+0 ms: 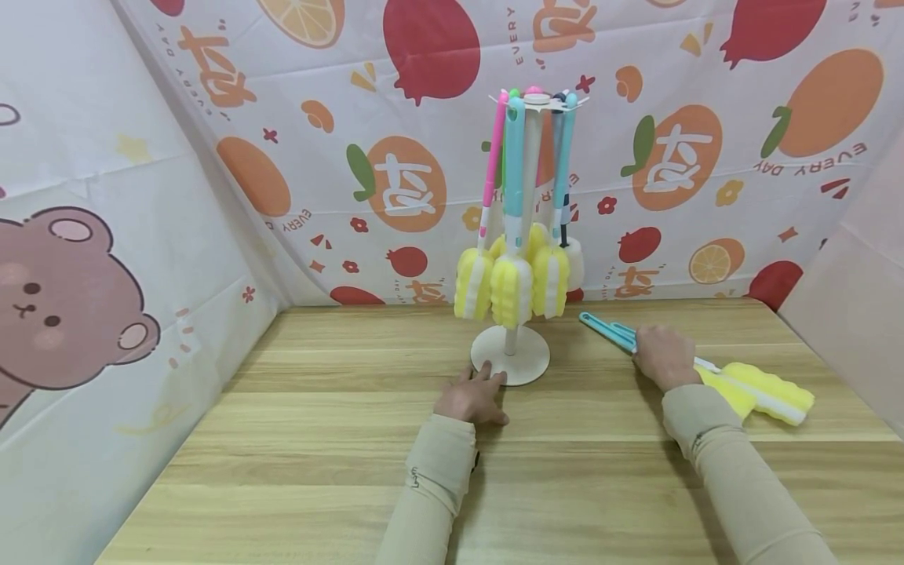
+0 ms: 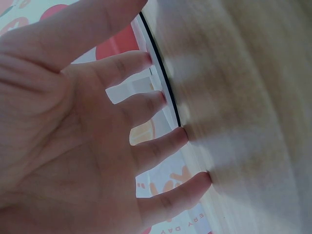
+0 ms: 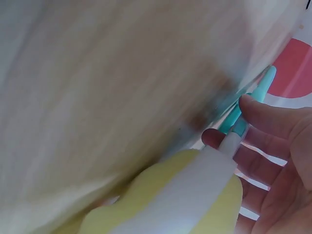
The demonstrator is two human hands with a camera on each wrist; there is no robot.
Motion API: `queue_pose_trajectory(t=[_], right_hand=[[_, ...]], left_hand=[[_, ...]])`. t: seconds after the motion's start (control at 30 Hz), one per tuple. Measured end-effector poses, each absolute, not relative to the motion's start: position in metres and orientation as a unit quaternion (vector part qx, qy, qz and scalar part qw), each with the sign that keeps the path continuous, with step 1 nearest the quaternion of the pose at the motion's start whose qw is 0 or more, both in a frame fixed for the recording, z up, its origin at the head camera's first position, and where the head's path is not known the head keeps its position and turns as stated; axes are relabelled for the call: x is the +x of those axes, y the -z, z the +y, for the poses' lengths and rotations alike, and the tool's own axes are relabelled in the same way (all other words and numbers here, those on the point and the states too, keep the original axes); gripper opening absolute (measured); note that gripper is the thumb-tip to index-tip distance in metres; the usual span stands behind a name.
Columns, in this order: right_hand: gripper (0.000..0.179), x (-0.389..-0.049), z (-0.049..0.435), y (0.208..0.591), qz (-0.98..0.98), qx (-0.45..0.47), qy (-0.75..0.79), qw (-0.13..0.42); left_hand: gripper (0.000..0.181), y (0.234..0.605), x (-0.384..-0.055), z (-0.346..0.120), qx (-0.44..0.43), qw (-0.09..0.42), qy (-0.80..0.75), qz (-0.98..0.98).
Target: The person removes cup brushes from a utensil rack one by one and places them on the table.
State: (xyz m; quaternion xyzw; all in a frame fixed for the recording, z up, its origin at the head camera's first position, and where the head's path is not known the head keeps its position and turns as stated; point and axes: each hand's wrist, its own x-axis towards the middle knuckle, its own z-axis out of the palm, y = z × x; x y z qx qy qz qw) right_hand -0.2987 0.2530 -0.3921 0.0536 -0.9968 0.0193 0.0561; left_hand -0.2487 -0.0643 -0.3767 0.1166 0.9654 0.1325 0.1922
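A white stand with a round base (image 1: 531, 362) holds several hanging sponge bottle brushes (image 1: 512, 290). My left hand (image 1: 472, 399) touches the base's front left edge, its fingers spread and nearly straight (image 2: 165, 151). To the right, two sponge bottle brushes with turquoise handles and yellow-and-white heads (image 1: 773, 396) lie side by side on the table. My right hand (image 1: 664, 357) holds one by its handle, thumb and index finger about the shaft; that brush's striped sponge (image 3: 180, 195) is close in the right wrist view. The hand hides the middle of both handles.
The wood-grain table (image 1: 318, 439) meets a fruit-print cloth (image 1: 318, 157) right behind the stand. A white cloth with a bear print (image 1: 71, 290) hangs at the left, and a pale cloth (image 1: 869, 275) stands at the right.
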Motion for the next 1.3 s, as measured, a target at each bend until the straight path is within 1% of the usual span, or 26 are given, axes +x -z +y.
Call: queue_pose_trajectory(t=[0.23, 0.53, 1.03, 1.3], right_hand=[[0.017, -0.2990, 0.2536, 0.3913, -0.997, 0.054, -0.018, 0.049], [0.005, -0.2980, 0.2520, 0.3883, -0.994, 0.059, -0.049, 0.080], [0.007, -0.3033, 0.2601, 0.3917, -0.994, 0.038, -0.055, 0.087], [0.009, -0.3022, 0.2571, 0.3920, -0.995, 0.037, -0.051, 0.079]], left_hand=[[0.072, 0.3766, -0.2488, -0.0645, 0.119, 0.189, -0.128, 0.966], [0.072, 0.3770, -0.2487, -0.0651, 0.118, 0.190, -0.123, 0.967], [0.072, 0.3773, -0.2494, -0.0639, 0.121, 0.192, -0.118, 0.967], [0.073, 0.3777, -0.2487, -0.0649, 0.121, 0.188, -0.118, 0.967]])
